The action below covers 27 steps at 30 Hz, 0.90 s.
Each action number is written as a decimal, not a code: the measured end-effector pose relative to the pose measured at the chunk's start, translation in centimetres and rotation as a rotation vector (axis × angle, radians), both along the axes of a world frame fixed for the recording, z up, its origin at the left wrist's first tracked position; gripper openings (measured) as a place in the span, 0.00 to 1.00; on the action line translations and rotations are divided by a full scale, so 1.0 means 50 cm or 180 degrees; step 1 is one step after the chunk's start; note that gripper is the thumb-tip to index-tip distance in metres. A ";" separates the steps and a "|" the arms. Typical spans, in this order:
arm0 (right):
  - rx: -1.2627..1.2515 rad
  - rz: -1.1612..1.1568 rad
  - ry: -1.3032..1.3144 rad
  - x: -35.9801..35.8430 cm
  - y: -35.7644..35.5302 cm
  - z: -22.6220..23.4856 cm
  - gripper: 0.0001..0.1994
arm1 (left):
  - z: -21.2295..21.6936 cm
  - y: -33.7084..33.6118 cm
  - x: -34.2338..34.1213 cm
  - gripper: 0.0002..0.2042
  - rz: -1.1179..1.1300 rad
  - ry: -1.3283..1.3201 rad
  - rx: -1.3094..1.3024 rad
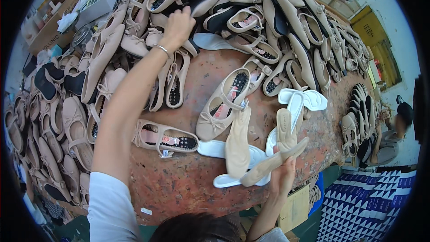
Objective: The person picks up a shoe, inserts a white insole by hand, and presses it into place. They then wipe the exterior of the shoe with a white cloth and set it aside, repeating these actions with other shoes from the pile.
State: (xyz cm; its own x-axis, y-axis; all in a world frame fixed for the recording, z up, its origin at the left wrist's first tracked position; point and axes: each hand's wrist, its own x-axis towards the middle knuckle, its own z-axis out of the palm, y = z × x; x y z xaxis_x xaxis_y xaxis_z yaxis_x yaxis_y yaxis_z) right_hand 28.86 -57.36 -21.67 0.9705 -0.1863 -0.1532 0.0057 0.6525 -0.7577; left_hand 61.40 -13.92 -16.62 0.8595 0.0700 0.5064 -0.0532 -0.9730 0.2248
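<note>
My left hand (180,26), with a bracelet on its wrist, reaches to the far shoe pile. Its fingers curl down among beige flat shoes, and what they hold is hidden. Beside it lies a shoe with a dark sole (205,5). Near the table's front edge my right hand (283,175) is closed on a beige insole (274,162), held tilted. A second beige insole (284,127) stands out just beyond those fingers; I cannot tell if it is held too. A third beige insole (238,145) rests on white insoles (211,148), next to a strapped shoe (225,103) with a bow.
Beige shoes heap along the far side and the left (76,121). One strapped shoe (165,138) lies on its own on the worn reddish table (179,188). More white insoles (313,100) lie at the right. Another person (389,143) is at the far right, by a shoe row (358,116).
</note>
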 end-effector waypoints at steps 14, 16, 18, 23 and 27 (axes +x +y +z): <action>-0.1047 -0.0298 -0.0212 -0.076 0.112 0.078 0.12 | 0.054 -0.129 -1.033 0.28 0.1161 0.0955 -0.1614; -0.1168 -0.0080 -0.0438 -0.099 0.132 0.076 0.13 | 0.063 -0.206 -1.080 0.29 0.0373 0.0558 -0.1560; -0.1204 0.0136 -0.0412 -0.116 0.145 0.062 0.15 | 0.047 -0.286 -1.074 0.32 -0.0855 0.1241 -0.1592; -0.0809 0.0490 -0.0663 -0.109 0.099 0.032 0.15 | -0.134 -0.458 -0.951 0.42 -0.1657 0.1439 -0.1445; 0.0722 0.0863 -0.1168 -0.070 -0.022 0.083 0.17 | -0.238 -0.505 -0.899 0.37 -0.1321 0.0899 -0.0284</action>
